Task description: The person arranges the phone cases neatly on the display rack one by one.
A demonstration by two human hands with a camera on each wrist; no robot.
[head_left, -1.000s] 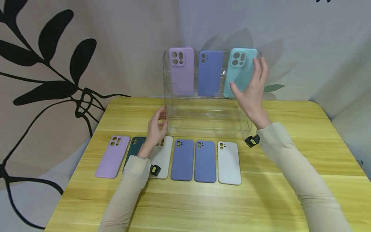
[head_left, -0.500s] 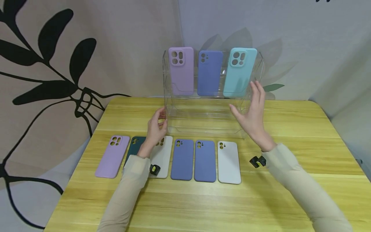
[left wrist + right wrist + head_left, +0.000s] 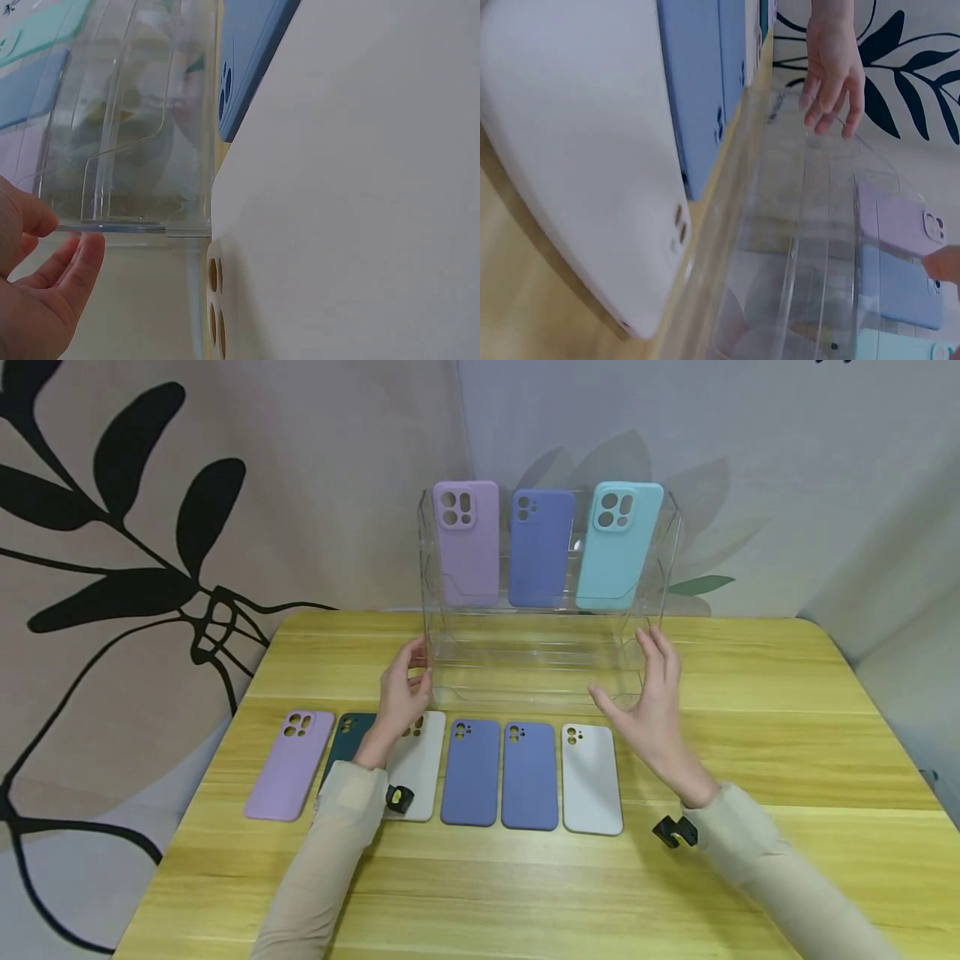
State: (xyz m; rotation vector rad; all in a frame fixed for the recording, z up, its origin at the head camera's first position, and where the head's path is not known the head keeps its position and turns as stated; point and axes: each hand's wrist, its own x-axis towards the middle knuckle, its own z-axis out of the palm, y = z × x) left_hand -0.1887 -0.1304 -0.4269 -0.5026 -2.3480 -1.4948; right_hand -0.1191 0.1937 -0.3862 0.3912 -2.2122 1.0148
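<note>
A clear stepped display stand (image 3: 525,681) stands at the back of the table. On its top tier lean a light purple phone case (image 3: 468,547), a blue phone case (image 3: 541,552) and a turquoise phone case (image 3: 619,556). My left hand (image 3: 401,693) pinches the stand's left side panel; in the left wrist view, thumb and fingers (image 3: 81,262) lie on either side of its edge. My right hand (image 3: 652,710), holding nothing, is beside the stand's front right corner, fingers spread. Whether it touches the panel I cannot tell.
In a row before the stand lie a purple case (image 3: 290,768), a dark green case (image 3: 348,739), a white case (image 3: 426,768), two blue cases (image 3: 471,777) and another white case (image 3: 592,785). My left forearm partly covers the green and first white ones.
My right hand has come down from the turquoise case on the top tier to the stand's front right corner. The left hand keeps its hold, and the cases have not moved.
</note>
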